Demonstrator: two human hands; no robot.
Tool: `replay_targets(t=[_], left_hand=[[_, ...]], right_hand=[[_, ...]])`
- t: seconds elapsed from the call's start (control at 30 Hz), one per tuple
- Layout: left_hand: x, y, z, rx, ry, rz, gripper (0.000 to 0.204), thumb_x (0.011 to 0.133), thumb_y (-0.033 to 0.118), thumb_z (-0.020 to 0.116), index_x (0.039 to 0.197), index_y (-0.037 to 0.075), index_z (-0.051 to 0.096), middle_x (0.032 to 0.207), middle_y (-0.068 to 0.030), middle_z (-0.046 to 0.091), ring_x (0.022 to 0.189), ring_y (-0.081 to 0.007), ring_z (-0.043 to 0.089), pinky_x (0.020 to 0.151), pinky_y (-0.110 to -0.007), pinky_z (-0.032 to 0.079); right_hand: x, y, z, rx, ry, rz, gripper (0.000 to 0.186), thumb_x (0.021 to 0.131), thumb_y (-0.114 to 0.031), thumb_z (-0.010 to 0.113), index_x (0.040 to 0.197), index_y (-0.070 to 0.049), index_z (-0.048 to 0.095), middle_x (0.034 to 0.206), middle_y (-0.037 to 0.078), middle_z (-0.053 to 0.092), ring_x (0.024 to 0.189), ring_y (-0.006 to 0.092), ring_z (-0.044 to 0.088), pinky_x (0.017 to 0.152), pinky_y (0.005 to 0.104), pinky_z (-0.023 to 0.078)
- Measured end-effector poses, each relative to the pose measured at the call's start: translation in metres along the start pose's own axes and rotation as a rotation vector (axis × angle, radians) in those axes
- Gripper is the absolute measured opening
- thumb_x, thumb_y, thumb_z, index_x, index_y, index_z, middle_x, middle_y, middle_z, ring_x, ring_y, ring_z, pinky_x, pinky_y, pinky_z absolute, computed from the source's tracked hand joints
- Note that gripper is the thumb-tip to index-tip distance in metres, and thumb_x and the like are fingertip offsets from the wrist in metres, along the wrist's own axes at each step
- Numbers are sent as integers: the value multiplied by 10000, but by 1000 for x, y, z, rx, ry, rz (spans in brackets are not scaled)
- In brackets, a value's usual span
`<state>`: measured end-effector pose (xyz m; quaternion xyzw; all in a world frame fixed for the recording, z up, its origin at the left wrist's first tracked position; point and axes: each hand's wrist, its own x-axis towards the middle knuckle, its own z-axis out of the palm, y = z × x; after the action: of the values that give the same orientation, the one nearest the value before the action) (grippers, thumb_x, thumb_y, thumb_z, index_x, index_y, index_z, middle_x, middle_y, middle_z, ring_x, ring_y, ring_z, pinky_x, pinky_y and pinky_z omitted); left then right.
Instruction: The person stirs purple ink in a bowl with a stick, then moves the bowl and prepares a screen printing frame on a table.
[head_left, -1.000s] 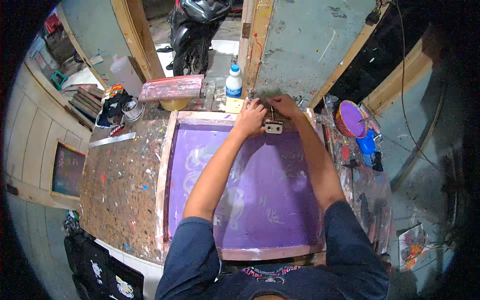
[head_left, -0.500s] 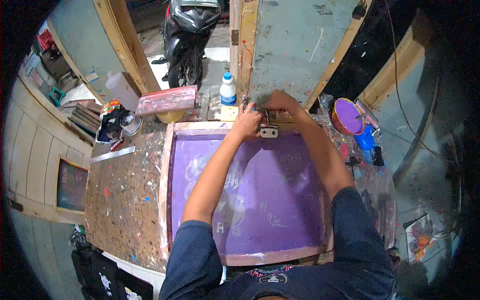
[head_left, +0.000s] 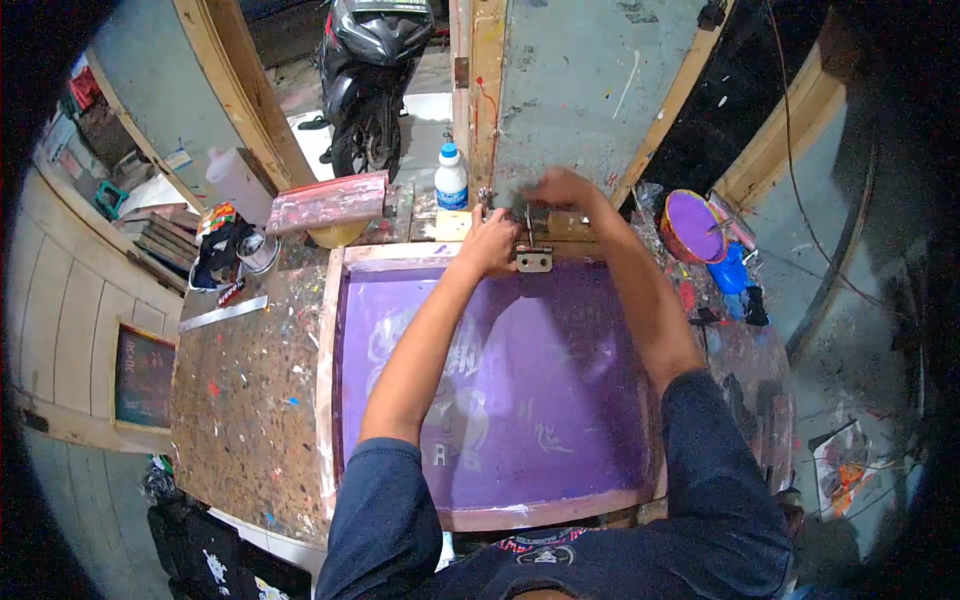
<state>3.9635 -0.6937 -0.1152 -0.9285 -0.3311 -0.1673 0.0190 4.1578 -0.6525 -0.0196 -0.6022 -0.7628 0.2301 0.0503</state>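
A wooden-framed printing screen (head_left: pixel 500 517) with purple mesh lies before me, pale lettering and figures showing in it. At the middle of its far edge sits a metal hinge clamp (head_left: pixel 534 260) with an upright bolt. My left hand (head_left: pixel 490 245) is closed against the clamp's left side, over the frame's far rail; its fingertips are partly hidden. Above and just right of the bolt, my right hand (head_left: pixel 562 190) is closed, fingers curled and pointing left. Whatever it grips is blurred and too small to name.
Behind the frame stand a white bottle with a blue cap (head_left: pixel 451 178) and a paint-stained squeegee (head_left: pixel 330 202) on a yellow bowl. To the right is a bowl of purple ink (head_left: pixel 692 226). A metal ruler (head_left: pixel 224 313) lies left. A motorcycle (head_left: pixel 375 90) is parked beyond the doorway.
My left hand has shifted slightly, with its upper fingers less raised. The right hand has risen slightly beside the bolt. The whole view has moved a little; the screen stays in place.
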Motion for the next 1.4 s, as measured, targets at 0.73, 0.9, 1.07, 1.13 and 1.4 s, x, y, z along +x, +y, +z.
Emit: replay_targets(t=[0.73,0.9,1.07,1.13,1.4], left_hand=[[-14,1,-19,-74,-30,-10,506,593,330,771,1014,82,641,1046,-74,626,1189,-257,466,1038,-555,234],[4,19,-24,-9,-56,14,400,599,302,752,885,50,632,936,-88,613,1116,-276,496,1026,-568,242],[-3,11,-21,-58,16,19,392,597,305,746,869,51,626,933,-88,614,1113,-284,495,1024,-567,245],[-4,8,-19,-4,3,30,383,612,303,731,877,48,626,944,-96,618,1114,-298,495,1024,-558,246],[9,23,-26,-72,49,20,511,615,256,712,1082,64,628,1094,-129,622,1185,-286,476,1045,-548,244]], right_hand=[[24,-18,40,-376,-83,83,337,679,-311,660,847,-25,721,854,214,686,772,338,685,708,429,540],[8,-31,41,-552,259,148,316,657,-267,672,872,-43,730,897,169,703,825,297,693,731,402,546],[-1,-60,16,-480,-111,168,398,661,-293,700,985,-62,721,1027,171,682,946,316,666,822,451,514],[6,-63,32,-561,19,146,405,617,-285,739,953,-58,727,969,161,694,903,303,679,775,423,533],[48,77,38,-29,40,-490,481,742,-504,682,849,-36,711,771,169,652,702,266,630,613,418,473]])
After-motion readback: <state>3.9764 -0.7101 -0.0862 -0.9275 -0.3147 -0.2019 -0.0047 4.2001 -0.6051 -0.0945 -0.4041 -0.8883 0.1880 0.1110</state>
